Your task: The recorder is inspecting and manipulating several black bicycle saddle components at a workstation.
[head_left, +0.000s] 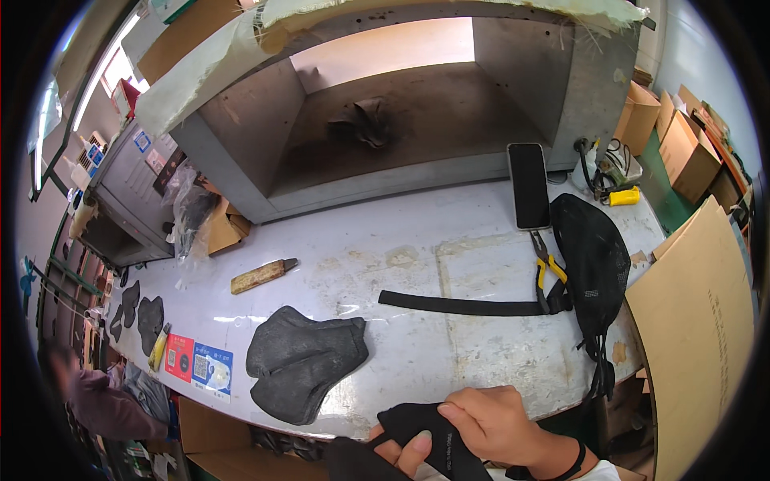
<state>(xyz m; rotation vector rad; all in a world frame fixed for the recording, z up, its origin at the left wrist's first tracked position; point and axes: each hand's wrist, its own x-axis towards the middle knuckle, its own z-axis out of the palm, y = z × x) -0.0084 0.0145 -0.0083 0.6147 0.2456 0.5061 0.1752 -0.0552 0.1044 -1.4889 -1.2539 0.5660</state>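
At the table's near edge, my right hand pinches a black fabric piece between thumb and fingers. A dark band circles my right wrist. The fingers of my left hand are bent around the same fabric from below; black material hides the rest of that hand. To the left, a black saddle-shaped pad with a groove down its middle lies flat on the white table. A black mesh bag with a long black strap lies to the right, beside yellow-handled pliers.
A grey metal box, its front uncovered, stands at the back with a dark crumpled piece inside. A phone leans on it. A short-bladed tool lies at left. Cardboard stands right. Another person is lower left.
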